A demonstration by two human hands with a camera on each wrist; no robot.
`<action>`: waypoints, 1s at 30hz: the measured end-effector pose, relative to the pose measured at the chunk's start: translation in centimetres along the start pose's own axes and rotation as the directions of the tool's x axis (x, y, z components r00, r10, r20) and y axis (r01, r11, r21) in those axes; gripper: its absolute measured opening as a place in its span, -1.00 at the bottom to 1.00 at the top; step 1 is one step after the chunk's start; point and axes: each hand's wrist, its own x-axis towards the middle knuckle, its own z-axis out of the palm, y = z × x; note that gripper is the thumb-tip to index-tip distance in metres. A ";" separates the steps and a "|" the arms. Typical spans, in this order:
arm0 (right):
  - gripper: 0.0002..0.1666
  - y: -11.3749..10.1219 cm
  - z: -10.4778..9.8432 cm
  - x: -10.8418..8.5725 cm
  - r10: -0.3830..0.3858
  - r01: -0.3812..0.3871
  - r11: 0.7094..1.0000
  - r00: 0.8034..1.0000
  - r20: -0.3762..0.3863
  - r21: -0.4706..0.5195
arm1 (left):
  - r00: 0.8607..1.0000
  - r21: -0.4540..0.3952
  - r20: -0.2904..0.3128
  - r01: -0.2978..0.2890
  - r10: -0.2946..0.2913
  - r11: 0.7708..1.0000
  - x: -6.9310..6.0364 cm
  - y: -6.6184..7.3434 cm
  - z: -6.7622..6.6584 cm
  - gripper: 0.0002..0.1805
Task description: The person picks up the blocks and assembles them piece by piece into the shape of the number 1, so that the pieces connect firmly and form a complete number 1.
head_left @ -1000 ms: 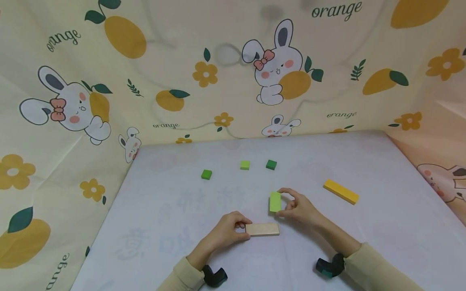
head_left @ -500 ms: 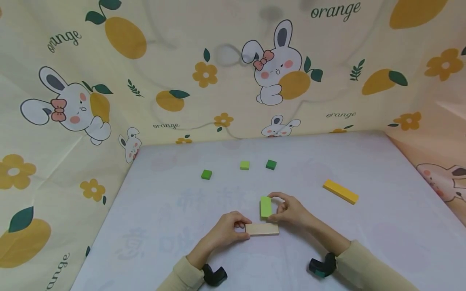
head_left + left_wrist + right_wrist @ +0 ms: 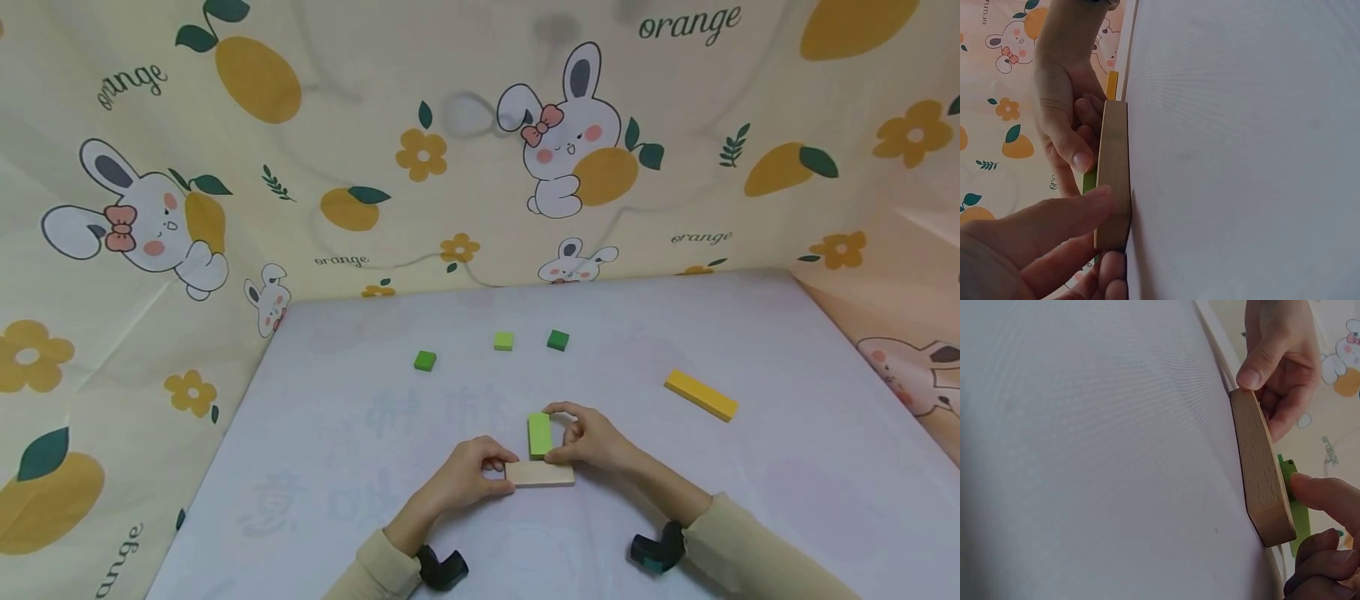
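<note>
A plain wooden block (image 3: 540, 474) lies flat on the table, its long side running left to right. At its left end my left hand (image 3: 474, 471) grips it between thumb and fingers. Just behind it is a light green block (image 3: 539, 436), turned lengthwise away from me. My right hand (image 3: 592, 437) pinches this green block by its far and near ends, from the right side. Its near end comes up against the wooden block's back edge; whether they touch I cannot tell. In the right wrist view the wooden block (image 3: 1260, 469) partly hides the green block (image 3: 1300, 519).
Farther back on the white table (image 3: 337, 433) lie small blocks: a green one (image 3: 425, 361), a light green one (image 3: 503, 341) and a dark green one (image 3: 558, 340). A long yellow block (image 3: 701, 396) is at the right. A printed cloth (image 3: 465, 192) stands behind the table.
My right hand has moved left and slightly toward me with the light green block, bringing it to the wooden block's back edge. The left hand and wooden block have stayed in place.
</note>
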 end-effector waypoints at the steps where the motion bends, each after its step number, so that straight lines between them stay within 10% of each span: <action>1: -0.23 0.0 0.0 0.0 0.000 0.000 1.000 1.000 -0.001 0.000 | 1.000 0.002 0.001 -0.001 0.001 1.000 0.0 0.0 0.0 -0.68; 30: -0.31 0.0 0.2 0.2 -0.022 0.023 1.000 0.998 0.054 -0.014 | 1.000 0.004 -0.014 0.014 -0.014 1.000 0.1 0.1 0.2 -0.68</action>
